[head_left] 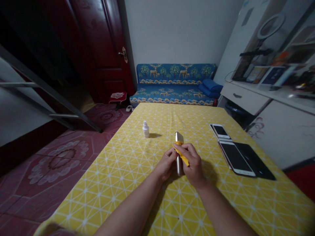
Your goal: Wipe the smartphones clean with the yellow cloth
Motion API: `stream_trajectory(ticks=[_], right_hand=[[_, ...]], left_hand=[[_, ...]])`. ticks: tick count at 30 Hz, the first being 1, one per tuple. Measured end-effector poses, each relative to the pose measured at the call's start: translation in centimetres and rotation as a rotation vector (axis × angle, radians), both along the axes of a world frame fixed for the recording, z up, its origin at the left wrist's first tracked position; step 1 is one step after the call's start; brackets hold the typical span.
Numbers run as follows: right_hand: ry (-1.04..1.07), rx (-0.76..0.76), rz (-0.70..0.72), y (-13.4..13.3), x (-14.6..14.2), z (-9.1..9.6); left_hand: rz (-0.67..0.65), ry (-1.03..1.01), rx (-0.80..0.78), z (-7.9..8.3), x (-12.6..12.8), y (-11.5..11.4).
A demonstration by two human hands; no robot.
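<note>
Near the middle of the table, my left hand [167, 163] is closed around a slim silver phone [179, 169], which stands on edge with its narrow side toward me. My right hand [194, 164] pinches a yellow cloth [182, 154] and presses it against the phone's edge. Fingers and cloth cover the phone's middle part. A small white bottle [146, 129] with a white cap stands upright, beyond my hands and to the left.
Yellow patterned cloth covers the table [118, 177]. On the right lie a smaller white phone [220, 130] and a larger white device [237, 158] with a dark open cover [256, 160]. Behind are a blue sofa [172, 88] and a drawer cabinet [246, 98].
</note>
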State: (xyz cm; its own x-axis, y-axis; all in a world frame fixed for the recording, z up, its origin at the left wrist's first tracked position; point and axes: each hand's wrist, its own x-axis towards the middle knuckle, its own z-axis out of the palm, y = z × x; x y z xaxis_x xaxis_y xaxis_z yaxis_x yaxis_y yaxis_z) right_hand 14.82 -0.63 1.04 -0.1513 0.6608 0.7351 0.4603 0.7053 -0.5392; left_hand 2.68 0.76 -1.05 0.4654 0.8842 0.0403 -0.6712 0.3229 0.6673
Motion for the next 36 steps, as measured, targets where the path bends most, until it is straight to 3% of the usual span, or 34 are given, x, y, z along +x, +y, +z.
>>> stream_trajectory(ticks=[6, 16, 26, 30, 36], right_hand=[[0.0, -0.053, 0.058, -0.3, -0.5, -0.1], [0.026, -0.105, 0.109, -0.4, -0.9, -0.1], [-0.113, -0.021, 0.165, -0.5, -0.6, 0.0], [-0.152, -0.019, 0.114, -0.4, -0.1, -0.2], [-0.269, -0.022, -0.132, 0.2, 0.8, -0.4]], left_hand=[[0.115, 0.032, -0.101, -0.1, 0.0, 0.3], [0.099, -0.068, -0.231, -0.1, 0.0, 0.8], [0.052, -0.174, -0.292, -0.3, -1.0, 2.2], [0.012, -0.243, -0.289, 0.2, -1.4, 2.2], [0.044, -0.318, -0.259, 0.8, -2.1, 2.1]])
